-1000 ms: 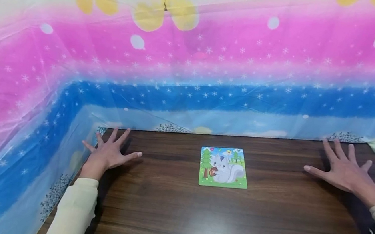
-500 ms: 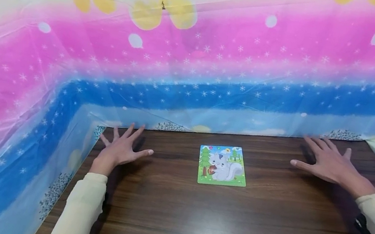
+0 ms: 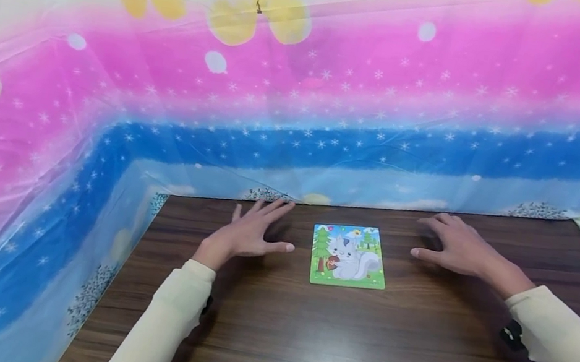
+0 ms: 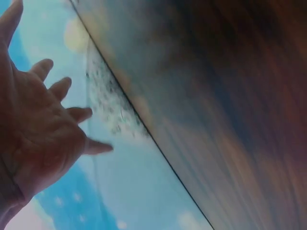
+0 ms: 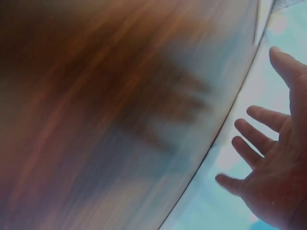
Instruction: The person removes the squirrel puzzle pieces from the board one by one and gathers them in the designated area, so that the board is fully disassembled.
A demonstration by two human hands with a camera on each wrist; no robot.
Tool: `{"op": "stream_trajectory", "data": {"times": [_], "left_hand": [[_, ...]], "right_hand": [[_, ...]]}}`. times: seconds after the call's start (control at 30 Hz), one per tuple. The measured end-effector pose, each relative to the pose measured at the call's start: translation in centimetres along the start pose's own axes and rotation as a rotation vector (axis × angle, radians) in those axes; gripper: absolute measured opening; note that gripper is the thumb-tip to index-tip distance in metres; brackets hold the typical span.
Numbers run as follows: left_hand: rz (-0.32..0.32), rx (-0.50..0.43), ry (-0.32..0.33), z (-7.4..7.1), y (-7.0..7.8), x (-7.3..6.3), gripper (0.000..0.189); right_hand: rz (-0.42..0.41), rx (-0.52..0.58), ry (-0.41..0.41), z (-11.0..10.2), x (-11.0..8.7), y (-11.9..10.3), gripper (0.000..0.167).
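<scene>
A square picture puzzle board (image 3: 349,257) with a grey-white squirrel holding an acorn lies flat near the far side of the brown wooden table (image 3: 311,340). Left of it, my left hand (image 3: 249,231) hovers with spread fingers, its thumb pointing at the board. On the other side my right hand (image 3: 462,247) is held out, fingers extended and thumb toward the board. Neither hand holds anything. The left wrist view shows the palm of the left hand (image 4: 45,120) with fingers apart; the right wrist view likewise shows the right hand (image 5: 273,153) spread.
A printed cloth (image 3: 334,112) in pink, blue and cream hangs behind the table and along its left side, meeting the table's far edge. Pale sleeves (image 3: 162,318) cover both forearms, and a black band (image 3: 512,334) shows at the right wrist.
Both hands have moved inward from the table's far corners toward the puzzle board, the left one rightward and the right one leftward. The board has stayed in place.
</scene>
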State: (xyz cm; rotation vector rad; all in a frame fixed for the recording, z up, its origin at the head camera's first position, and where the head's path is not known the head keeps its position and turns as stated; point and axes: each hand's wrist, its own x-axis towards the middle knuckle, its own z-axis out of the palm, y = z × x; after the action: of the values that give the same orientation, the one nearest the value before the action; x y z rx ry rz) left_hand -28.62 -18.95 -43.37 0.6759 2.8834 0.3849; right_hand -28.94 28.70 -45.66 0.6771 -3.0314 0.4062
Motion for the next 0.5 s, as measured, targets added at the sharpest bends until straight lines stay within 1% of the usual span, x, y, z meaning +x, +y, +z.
{"op": "stream_trajectory", "data": {"times": [0.1,0.23,0.33,0.5], "left_hand": [[0.042,-0.049,-0.065,0.5,1.2,0.8,0.100],[0.054,-0.064,-0.143,1.2,2.4,1.6,0.100],[0.060,-0.060,-0.176,1.7,3.1,2.0,0.101],[0.073,-0.050,-0.202,2.2,4.1,2.6,0.102]], "right_hand": [[-0.014,0.067,-0.022,0.4,1.0,-1.1,0.081],[-0.022,0.140,-0.061,1.2,2.2,-2.4,0.072],[-0.038,0.175,-0.077,1.9,2.9,-3.4,0.067],[-0.057,0.200,-0.061,2.8,3.7,-4.7,0.063]]}}
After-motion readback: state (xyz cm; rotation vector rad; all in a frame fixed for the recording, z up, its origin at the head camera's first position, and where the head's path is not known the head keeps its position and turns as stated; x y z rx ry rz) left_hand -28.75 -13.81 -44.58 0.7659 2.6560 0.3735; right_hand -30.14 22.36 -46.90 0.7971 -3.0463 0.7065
